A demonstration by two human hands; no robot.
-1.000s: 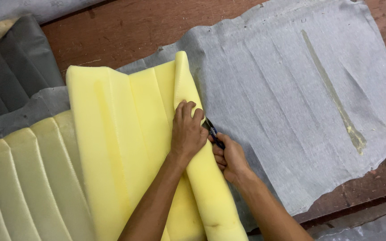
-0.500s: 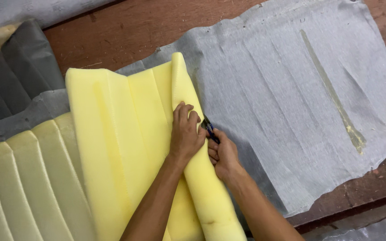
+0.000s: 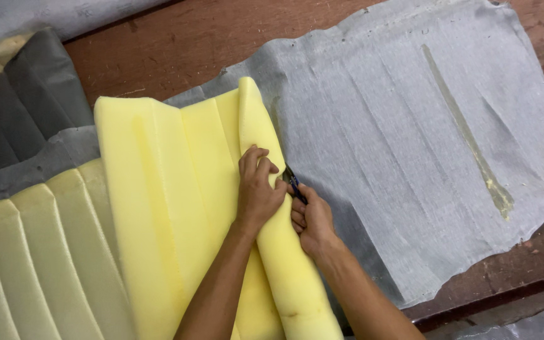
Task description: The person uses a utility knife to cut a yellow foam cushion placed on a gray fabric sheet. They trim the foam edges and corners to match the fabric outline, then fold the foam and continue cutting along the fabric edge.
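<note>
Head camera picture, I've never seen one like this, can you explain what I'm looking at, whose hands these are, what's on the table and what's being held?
The picture comes from a camera worn on a person's head, looking down at their own two bare hands. There is no machine here.

On a reddish-brown wooden table lies a large sheet of grey fabric, creased, with a yellowish strip running across it. On top of its left part sits a thick piece of yellow foam, ribbed into long panels, its right edge rolled up into a tube.

The left hand presses down on that rolled edge. The right hand grips a small dark tool with a blue handle, whose tip is at the seam where foam meets fabric. What kind of tool it is, I cannot tell.

At far left lies another padded piece, grey and yellow.
</note>
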